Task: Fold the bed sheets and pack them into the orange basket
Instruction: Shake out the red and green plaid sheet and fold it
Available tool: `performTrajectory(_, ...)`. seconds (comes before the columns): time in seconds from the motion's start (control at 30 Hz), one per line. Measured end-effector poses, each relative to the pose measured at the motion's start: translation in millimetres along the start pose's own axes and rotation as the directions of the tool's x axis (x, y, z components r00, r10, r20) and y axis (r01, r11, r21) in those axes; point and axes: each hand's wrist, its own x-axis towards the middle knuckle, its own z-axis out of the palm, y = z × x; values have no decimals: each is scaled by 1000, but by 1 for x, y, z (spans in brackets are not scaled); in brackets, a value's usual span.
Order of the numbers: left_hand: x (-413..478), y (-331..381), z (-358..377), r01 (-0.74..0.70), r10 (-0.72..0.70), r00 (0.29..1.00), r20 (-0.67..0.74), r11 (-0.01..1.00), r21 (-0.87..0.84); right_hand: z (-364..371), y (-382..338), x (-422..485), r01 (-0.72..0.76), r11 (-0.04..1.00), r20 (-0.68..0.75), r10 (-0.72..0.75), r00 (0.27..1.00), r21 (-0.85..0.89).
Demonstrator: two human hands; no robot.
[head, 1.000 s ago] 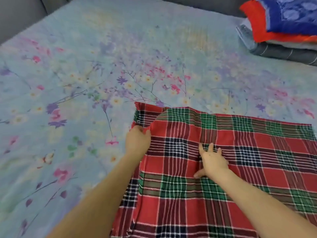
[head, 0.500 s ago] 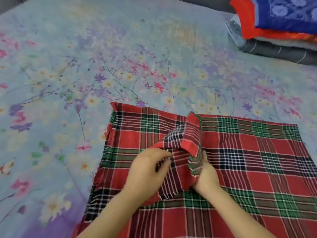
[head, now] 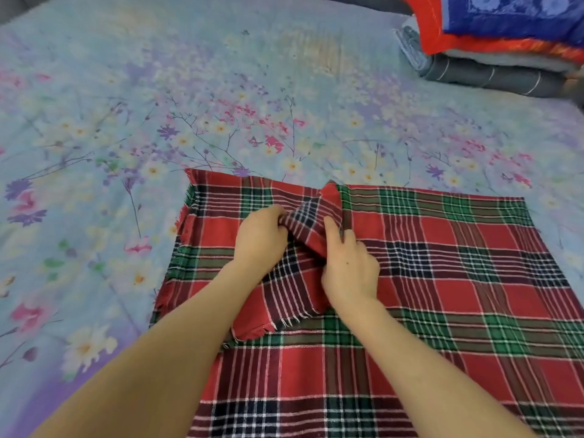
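While spread over a wide bed with a pale blue floral cover [head: 221, 90], red, green and navy plaid bed sheet [head: 458, 279] mid-fold; orange basket not in view.

Well apart at the far right, stack of folded blue, red and grey linens [head: 493, 58]. Left hand [head: 259, 238] curled tight on the bunched plaid beside the raised ridge [head: 330, 200]; right hand [head: 350, 267] pinching that ridge between thumb and fingers, fringed corner flap [head: 284, 298] turned back between the wrists. Best done, likely, by drawing both grips apart to flatten the ridge, lining fringe up with the straight edge, then pressing the crease flat.
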Motion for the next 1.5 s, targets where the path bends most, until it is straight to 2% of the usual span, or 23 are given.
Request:
performTrajectory(0.1,4,6,-25,-26,24,993,-116,1000,-14,-26,11,21,5,992,-209,22,978,128)
performTrajectory(0.17,7,5,-39,-40,46,986,-161,999,35,-61,14,38,55,969,-261,10,965,242)
performTrajectory(0.23,9,6,-49,-63,76,986,-146,994,95,-97,9,57,99,921,-230,-11,973,378)
performTrajectory(0.37,10,23,-51,-110,128,988,-88,977,180,-141,-13,97,20,752,-62,27,998,658)
performTrajectory(0.5,11,41,-60,-91,167,957,-236,949,303,-152,-32,113,-82,752,57,59,997,654)
performTrajectory(0.6,11,35,-76,-73,183,963,-200,885,460,-146,-35,116,-112,761,93,68,993,639)
performTrajectory(0.7,5,24,-92,-90,205,962,-183,864,496,-133,-36,115,-107,806,90,68,994,583)
performTrajectory(0.77,4,10,-102,-22,119,967,-224,920,391,-121,-42,111,-94,840,112,40,993,535)
performTrajectory(0.83,9,-8,-113,88,-47,962,-271,986,141,-110,-50,107,-115,838,165,30,986,533)
performTrajectory(0.9,15,-26,-119,142,-154,951,-266,988,-66,-102,-61,105,-133,793,175,33,984,594)
performTrajectory(0.97,17,-33,-118,160,-186,968,-170,975,-154,-98,-76,109,-116,751,142,30,989,650)
performTrajectory(1.1,14,-39,-98,238,-190,967,168,909,-342,-88,-107,127,-140,635,159,27,987,760)
performTrajectory(1.17,12,-42,-86,252,-174,958,226,889,-383,-83,-114,136,-138,639,141,46,989,757)
performTrajectory(1.23,8,-46,-80,251,-181,964,196,863,-439,-78,-117,144,-134,645,115,71,991,753)
performTrajectory(1.33,1,-50,-80,269,-215,963,165,819,-506,-71,-121,158,-120,588,94,76,993,800)
performTrajectory(1.5,1,-66,-91,205,-245,968,-64,908,-366,-48,-143,176,-147,554,138,58,989,820)
